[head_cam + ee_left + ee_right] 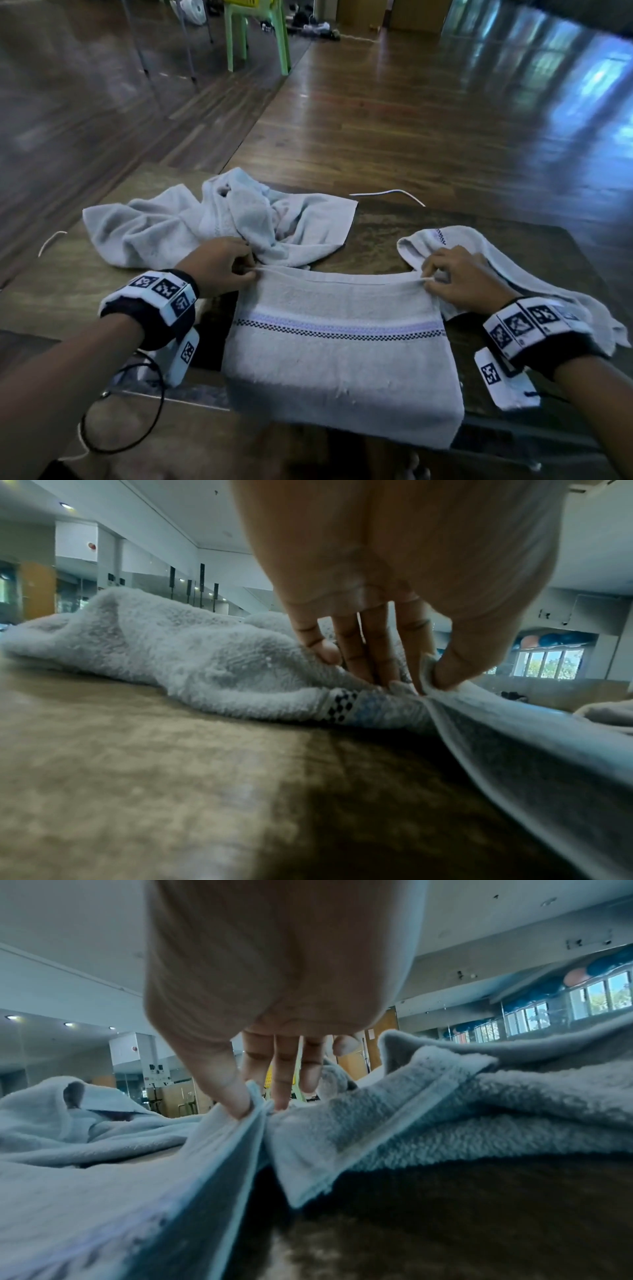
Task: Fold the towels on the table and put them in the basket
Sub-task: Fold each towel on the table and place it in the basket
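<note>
On the table (pixel 68 291), the striped towel (pixel 342 342) lies nearest, overhanging the near edge. Behind it to the left lies the crumpled towel (pixel 171 226); to its right, touching it, lies the third towel (pixel 513 270)

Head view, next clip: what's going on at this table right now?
A person is folding a striped towel that lies across the near edge of the table. The left hand pinches its far left corner and the right hand pinches its far right corner, holding that edge taut. Two more towels wait unfolded: a crumpled one behind the left hand and another under and beside the right. No basket is in view.
</note>
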### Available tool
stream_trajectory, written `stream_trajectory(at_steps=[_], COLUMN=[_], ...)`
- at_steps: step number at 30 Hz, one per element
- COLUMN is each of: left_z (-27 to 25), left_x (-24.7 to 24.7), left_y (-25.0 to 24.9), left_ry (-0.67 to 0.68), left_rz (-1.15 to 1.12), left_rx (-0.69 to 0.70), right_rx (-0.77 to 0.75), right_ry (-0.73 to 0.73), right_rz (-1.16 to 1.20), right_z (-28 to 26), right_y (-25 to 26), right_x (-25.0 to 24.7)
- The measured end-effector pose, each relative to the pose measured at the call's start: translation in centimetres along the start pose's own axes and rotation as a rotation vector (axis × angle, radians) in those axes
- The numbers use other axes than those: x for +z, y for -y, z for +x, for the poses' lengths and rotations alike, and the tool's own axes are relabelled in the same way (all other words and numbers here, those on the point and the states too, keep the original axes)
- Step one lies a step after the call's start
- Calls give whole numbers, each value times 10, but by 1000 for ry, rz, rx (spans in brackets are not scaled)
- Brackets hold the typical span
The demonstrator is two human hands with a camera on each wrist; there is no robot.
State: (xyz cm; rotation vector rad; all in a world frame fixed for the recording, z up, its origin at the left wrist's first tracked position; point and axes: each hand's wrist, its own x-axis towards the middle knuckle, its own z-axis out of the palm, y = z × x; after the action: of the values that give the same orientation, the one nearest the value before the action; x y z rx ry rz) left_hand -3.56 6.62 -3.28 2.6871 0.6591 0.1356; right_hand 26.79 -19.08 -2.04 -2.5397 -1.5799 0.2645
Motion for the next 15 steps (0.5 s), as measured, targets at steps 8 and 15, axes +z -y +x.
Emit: stream_trajectory(at_steps=[8,15], left_z=[6,5], left_x=[2,-7], left_y=[2,-9], left_ry=[13,41], left_rz=[30,29], left_rx=[-9,-89], right_rx=[-41,-38], right_ry=[41,-23], right_rz=[-40,-7], right_z=[7,-2], right_y=[-2,1], right_x=[6,-1])
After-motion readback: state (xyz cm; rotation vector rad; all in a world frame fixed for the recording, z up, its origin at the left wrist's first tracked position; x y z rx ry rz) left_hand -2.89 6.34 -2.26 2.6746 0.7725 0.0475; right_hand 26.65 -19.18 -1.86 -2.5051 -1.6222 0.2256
